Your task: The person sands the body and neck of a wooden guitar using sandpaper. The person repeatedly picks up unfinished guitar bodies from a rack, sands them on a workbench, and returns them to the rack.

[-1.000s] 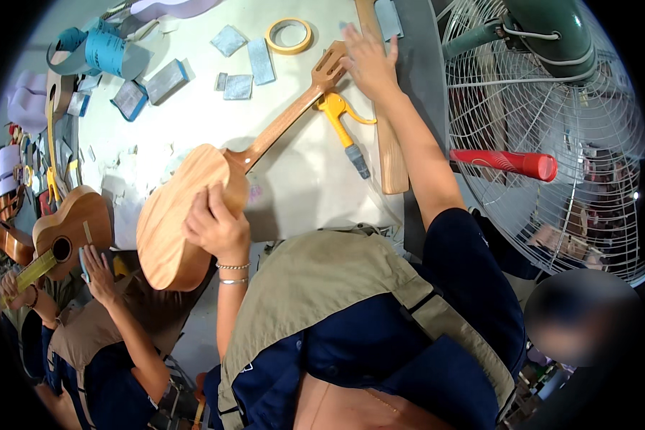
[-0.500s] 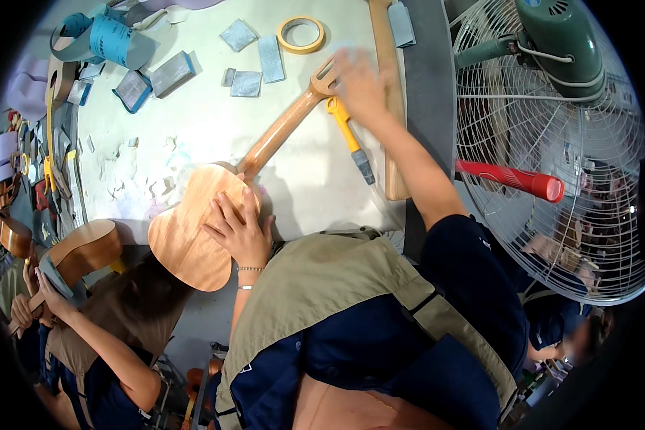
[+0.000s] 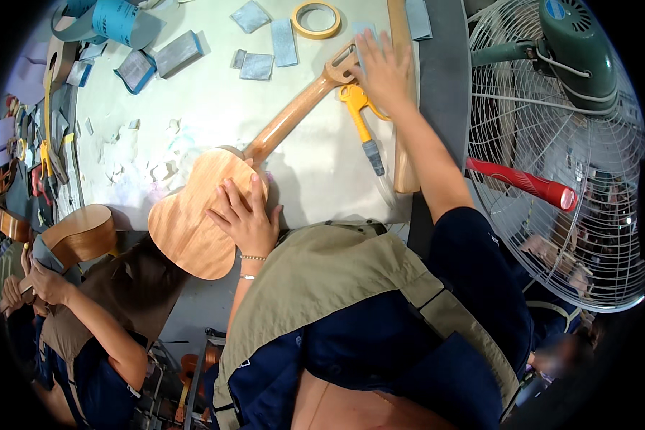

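Note:
A pale wooden ukulele lies back up across the near table edge, its glossy neck reaching away to the right toward a slotted headstock. Flat on its body rests my left hand, fingers spread. My right hand is just right of the headstock, fingers stretched and apart, over a light blue sandpaper piece that is partly covered. Below that hand lies a yellow air blow gun with a grey-wrapped end. Beside it runs a long wooden bar.
Sandpaper pieces, sanding blocks, a masking tape roll and a blue sandpaper roll occupy the far table. A caged fan and a red cylinder stand right. At left, another person's hands work on an instrument.
My right hand, blurred over the headstock before, now shows sharply a little farther right, with blue sandpaper visible at its fingers. My left hand stays on the ukulele body. The whole view has shifted slightly.

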A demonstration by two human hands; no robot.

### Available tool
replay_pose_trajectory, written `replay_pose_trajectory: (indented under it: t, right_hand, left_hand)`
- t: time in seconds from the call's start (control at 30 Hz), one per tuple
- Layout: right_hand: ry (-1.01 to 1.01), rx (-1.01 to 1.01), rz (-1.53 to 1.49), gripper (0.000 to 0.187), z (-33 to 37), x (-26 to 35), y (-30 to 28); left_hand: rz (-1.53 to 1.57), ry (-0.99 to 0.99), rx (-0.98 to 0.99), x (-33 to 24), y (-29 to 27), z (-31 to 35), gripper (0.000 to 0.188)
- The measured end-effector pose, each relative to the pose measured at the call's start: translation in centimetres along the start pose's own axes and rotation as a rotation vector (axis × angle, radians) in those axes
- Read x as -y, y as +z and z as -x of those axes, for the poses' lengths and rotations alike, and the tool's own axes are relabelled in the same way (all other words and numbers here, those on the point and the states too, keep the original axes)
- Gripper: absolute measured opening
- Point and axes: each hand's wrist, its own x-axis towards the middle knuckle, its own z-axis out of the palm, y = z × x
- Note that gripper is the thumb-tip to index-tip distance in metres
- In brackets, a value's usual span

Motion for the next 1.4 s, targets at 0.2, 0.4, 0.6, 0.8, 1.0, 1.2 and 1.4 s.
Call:
replay_pose_trajectory:
  t: [0.2, 0.4, 0.6, 0.8, 1.0, 1.2, 1.4]
  right_hand:
    - [-0.264, 0.055, -0.251, 0.062, 3.5, 3.6, 0.2]
    - [0.033, -0.062, -0.036, 0.057, -0.3, 0.8, 1.7]
    - [-0.437, 0.285, -0.512, 0.078, 7.6, 13.9, -3.0]
    - [-0.299, 0.293, -0.355, 0.073, 5.6, 9.2, -1.8]
    - [-0.323, 0.644, -0.449, 0.072, 7.3, 14.9, -6.1]
    - [-0.121, 0.248, -0.369, 0.066, 5.9, 7.9, -2.6]
    - [-0.193, 0.21, -0.483, 0.057, 5.2, 11.1, -1.8]
  left_hand:
    - [0.053, 0.021, 0.049, 0.4, -0.3, 0.0, 0.086]
    - [0.153, 0.063, 0.038, 1.1, -0.8, -0.3, 0.068]
    - [0.457, 0.03, 0.095, 5.4, -2.2, -6.0, 0.078]
    - [0.337, -0.078, 0.671, 9.6, -2.1, -12.2, 0.113]
    - [0.558, -0.174, 0.986, 13.3, 1.1, -15.0, 0.09]
    - [0.603, -0.19, 1.138, 12.6, -0.3, -15.3, 0.085]
    - [0.317, -0.041, 0.695, 7.9, -7.1, -14.2, 0.081]
